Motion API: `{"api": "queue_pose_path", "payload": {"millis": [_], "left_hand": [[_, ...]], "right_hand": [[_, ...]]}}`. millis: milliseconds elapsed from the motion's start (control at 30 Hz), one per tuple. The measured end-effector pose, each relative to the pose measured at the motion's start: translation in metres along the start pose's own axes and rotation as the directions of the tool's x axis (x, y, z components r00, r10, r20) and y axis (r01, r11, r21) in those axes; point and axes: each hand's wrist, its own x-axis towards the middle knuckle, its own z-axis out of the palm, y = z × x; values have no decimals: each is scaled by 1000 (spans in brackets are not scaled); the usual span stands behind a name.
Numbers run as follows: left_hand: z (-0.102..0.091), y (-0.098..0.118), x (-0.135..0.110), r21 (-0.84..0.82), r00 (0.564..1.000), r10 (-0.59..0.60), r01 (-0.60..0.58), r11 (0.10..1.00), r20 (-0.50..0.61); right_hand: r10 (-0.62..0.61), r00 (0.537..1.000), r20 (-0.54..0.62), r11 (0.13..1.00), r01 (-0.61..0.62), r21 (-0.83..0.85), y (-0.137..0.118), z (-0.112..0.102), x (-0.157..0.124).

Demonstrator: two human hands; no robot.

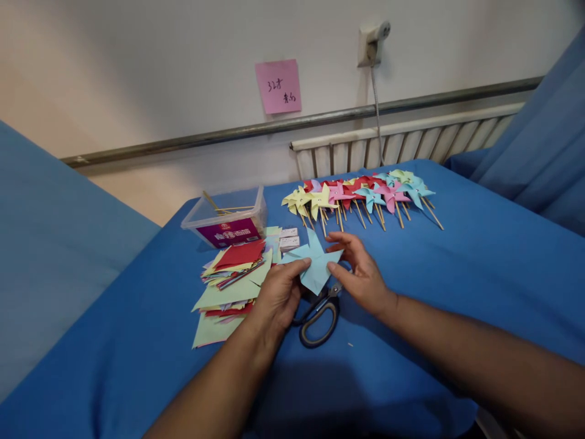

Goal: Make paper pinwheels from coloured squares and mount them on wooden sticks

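Note:
A light blue paper pinwheel, without a stick, is held up over the table. My left hand pinches it from the left, thumb on top and the other fingers hidden beneath. At its right blade is my right hand, curved around the edge with the thumb against the paper and the fingers bent behind. Below the pinwheel lies a pair of scissors with dark handles, partly covered by my left hand. Stacks of coloured paper sit left of my hands, some with a red sheet on top.
Finished pinwheels on sticks lie in a row at the back right. A clear plastic box with a few sticks stands at the back left, near small white packs. Blue cloth covers the table; a radiator is behind.

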Motion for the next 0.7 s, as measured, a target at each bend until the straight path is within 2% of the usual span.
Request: {"api": "queue_pose_path", "payload": {"millis": [67, 133, 267, 433, 700], "left_hand": [[-3, 4, 1, -40, 1000, -21, 21, 999, -3], [-4, 7, 1, -72, 999, -40, 41, 997, 7], [-4, 7, 0, -111, 996, -76, 81, 991, 49], [-3, 4, -2, -70, 996, -47, 52, 996, 72], [0, -3, -4, 21, 997, 44, -46, 999, 61]], "right_hand": [[-150, 987, 63, 977, 157, -142, -5, -4, -1], [-244, 958, 152, 929, 275, -247, -9, -7, -2], [-299, 914, 274, 859, 383, -341, -13, -7, -2], [-288, 921, 261, 884, 361, -299, -10, -6, -1], [-141, 982, 124, 969, 163, -186, -8, -5, 1]]}}
